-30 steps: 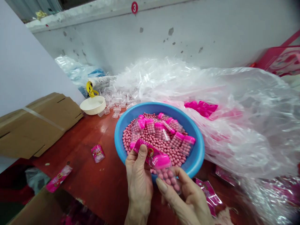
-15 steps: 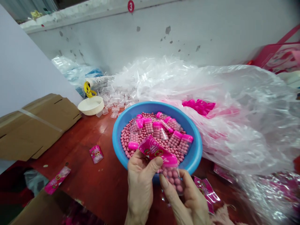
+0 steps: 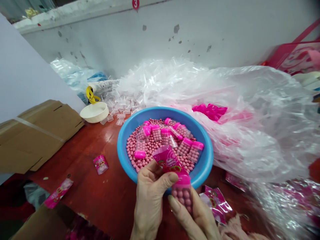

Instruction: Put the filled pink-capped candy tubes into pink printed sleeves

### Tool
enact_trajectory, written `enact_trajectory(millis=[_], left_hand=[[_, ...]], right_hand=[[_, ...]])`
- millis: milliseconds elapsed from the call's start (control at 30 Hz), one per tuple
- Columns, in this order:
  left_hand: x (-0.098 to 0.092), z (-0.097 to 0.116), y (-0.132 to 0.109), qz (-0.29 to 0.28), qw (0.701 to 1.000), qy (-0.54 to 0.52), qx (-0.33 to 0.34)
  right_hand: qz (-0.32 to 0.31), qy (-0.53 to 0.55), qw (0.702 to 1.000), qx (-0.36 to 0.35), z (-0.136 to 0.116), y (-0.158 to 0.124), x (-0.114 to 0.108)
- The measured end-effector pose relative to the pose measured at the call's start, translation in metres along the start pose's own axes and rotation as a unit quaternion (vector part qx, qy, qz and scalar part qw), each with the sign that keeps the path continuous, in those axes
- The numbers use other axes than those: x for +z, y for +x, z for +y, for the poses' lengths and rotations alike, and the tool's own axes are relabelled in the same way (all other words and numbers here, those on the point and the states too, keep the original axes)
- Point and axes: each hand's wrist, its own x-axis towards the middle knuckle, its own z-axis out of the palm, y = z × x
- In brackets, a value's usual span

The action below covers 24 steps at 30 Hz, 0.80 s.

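Note:
Between thumb and fingers, my left hand [image 3: 152, 193] pinches a printed pink sleeve [image 3: 168, 160], held over the near rim of a blue basin [image 3: 122, 155]. My right hand [image 3: 195, 213] grips a small clear container [image 3: 183, 196] full of pink beads. Its pink cap end sits at the sleeve's lower end; how far inside it is, I cannot tell. In the basin, loose pink beads [image 3: 133, 146] surround several filled containers with pink caps [image 3: 196, 150].
Left on the red table [image 3: 110, 193] lie a wrapped container [image 3: 100, 164] and a sleeve [image 3: 58, 193]. Flattened cardboard [image 3: 37, 133] and a white dish [image 3: 94, 112] stand beyond. Clear plastic bags [image 3: 262, 133] crowd the right; more pink wrappers [image 3: 216, 203] lie near my right hand.
The bead-filled container has turned more upright and come closer in line with the sleeve. The sleeve has shifted slightly right relative to the basin. The whole view has moved a little.

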Motion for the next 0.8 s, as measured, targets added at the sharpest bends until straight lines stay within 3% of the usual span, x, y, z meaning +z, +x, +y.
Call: enact_trajectory(millis=[133, 233, 433, 600, 800], left_hand=[[0.0, 0.0, -0.003, -0.001, 1.0, 0.027, 0.005], [0.001, -0.001, 0.0, 0.019, 1.0, -0.011, -0.014], [0.004, -0.006, -0.001, 0.032, 0.995, -0.083, -0.036], [0.0, -0.012, -0.006, -0.038, 0.995, -0.052, -0.08], [0.004, -0.01, -0.007, -0.044, 0.991, -0.005, -0.123]], right_hand=[[0.024, -0.067, 0.997, -0.033, 0.027, 0.003, -0.007], [0.05, -0.084, 0.995, -0.03, 0.043, 0.005, -0.012], [0.013, -0.014, 1.0, 0.01, 0.019, -0.002, -0.004], [0.014, 0.077, 0.996, 0.037, 0.005, 0.0, 0.011], [0.064, -0.045, 0.997, 0.006, 0.016, -0.002, 0.002]])
